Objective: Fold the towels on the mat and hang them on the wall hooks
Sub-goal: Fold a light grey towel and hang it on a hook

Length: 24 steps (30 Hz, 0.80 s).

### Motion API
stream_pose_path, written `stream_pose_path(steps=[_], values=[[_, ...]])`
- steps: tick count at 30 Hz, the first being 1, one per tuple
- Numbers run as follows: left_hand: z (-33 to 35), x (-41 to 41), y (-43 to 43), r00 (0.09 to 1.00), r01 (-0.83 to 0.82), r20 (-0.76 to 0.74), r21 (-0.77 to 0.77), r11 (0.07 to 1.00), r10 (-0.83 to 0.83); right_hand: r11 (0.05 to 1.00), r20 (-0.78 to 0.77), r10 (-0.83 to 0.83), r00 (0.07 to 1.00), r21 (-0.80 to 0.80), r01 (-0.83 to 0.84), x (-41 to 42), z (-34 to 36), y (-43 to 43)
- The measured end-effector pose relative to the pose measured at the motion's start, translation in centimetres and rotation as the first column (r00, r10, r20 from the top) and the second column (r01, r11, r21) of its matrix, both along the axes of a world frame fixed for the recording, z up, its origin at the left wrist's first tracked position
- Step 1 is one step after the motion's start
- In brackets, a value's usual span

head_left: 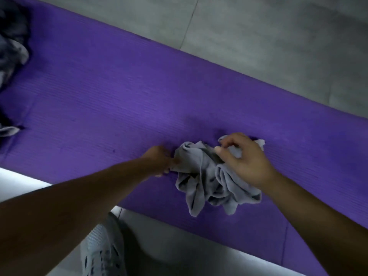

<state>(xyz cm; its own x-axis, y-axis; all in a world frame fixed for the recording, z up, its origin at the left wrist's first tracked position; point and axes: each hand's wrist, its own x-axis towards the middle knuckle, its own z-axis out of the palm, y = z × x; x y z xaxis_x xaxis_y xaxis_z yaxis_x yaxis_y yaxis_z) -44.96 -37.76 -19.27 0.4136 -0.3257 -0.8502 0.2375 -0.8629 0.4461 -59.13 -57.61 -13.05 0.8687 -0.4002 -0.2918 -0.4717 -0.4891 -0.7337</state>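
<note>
Head view. We are looking down on a purple mat point(99, 96) that is running across the scene from the far left to the near right, lying on a grey tiled floor point(258, 26).

We are noting one grey towel point(207, 182) lying crumpled on the mat, right of centre and close to the mat's near edge. It is bunched into loose folds, and two of them are trailing towards the near side.

The left hand point(159, 160) is sitting at the towel's left edge. Its fingers are curled in and appear to be gripping the cloth there; the fingertips themselves are hidden behind the hand, so we are recording the grip as probable.

The right hand point(243, 156) is resting over the far right part of the towel. Its thumb and curled fingers are pinching a fold of the cloth near the top, and a small corner of towel is poking out beyond the knuckles on the far right.

At the far left edge of the view we are seeing a dark and grey heap of cloth point(12, 46) lying on the mat, blurred and cut off by the frame. A small grey cloth corner point(8, 130) is showing below it, also at the left edge.

On the near side, a light grey shoe point(101, 251) is standing on the floor, just off the mat's near edge, below the left forearm.
</note>
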Motion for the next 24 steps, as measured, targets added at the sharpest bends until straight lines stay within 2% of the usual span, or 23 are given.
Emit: stream_pose_path(steps=[2,5,7,9,12,13,14,16,17,21,24], values=[[-0.7,-0.1,-0.3,0.98,-0.105,-0.171,-0.028,0.994,0.099,0.986,-0.103,0.075,0.992,0.153,-0.059,2.3,-0.3,0.1],[-0.6,0.2,-0.3,0.904,-0.291,-0.357,-0.116,0.95,0.233,0.968,-0.231,0.213,0.949,0.181,-0.173,4.8,-0.9,0.4],[0.5,1.4,-0.6,0.885,-0.341,-0.392,-0.178,0.923,0.252,0.961,-0.262,0.258,0.93,0.17,-0.219,6.0,-1.1,0.5],[2.1,3.0,-1.1,0.882,-0.387,-0.384,-0.255,0.886,0.274,0.966,-0.273,0.222,0.936,0.195,-0.172,7.0,-0.5,0.5],[5.7,4.5,-1.7,0.871,-0.458,-0.378,-0.39,0.799,0.314,0.911,-0.314,0.178,0.933,0.411,-0.036,7.9,2.3,0.3],[7.2,4.6,-1.9,0.867,-0.47,-0.389,-0.436,0.767,0.311,0.908,-0.302,0.162,0.94,0.418,-0.022,8.1,3.3,0.1],[8.6,4.7,-2.1,0.873,-0.464,-0.393,-0.483,0.742,0.29,0.934,-0.26,0.139,0.956,0.354,-0.04,8.3,4.3,-0.2],[11.0,4.8,-2.5,0.895,-0.424,-0.386,-0.575,0.7,0.224,0.982,-0.107,0.107,0.988,0.168,-0.089,8.8,6.3,-0.5],[11.9,4.9,-2.7,0.906,-0.4,-0.376,-0.614,0.68,0.193,0.982,-0.031,0.113,0.993,0.155,-0.107,9.0,7.3,-0.5],[14.5,5.3,-3.6,0.964,-0.263,-0.21,-0.691,0.673,0.161,0.894,0.092,0.119,0.989,0.422,-0.147,8.8,9.5,-0.4],[15.7,5.6,-4.2,0.969,-0.214,-0.064,-0.698,0.683,0.238,0.914,0.176,-0.006,0.984,0.401,-0.066,8.2,9.6,-0.2]])
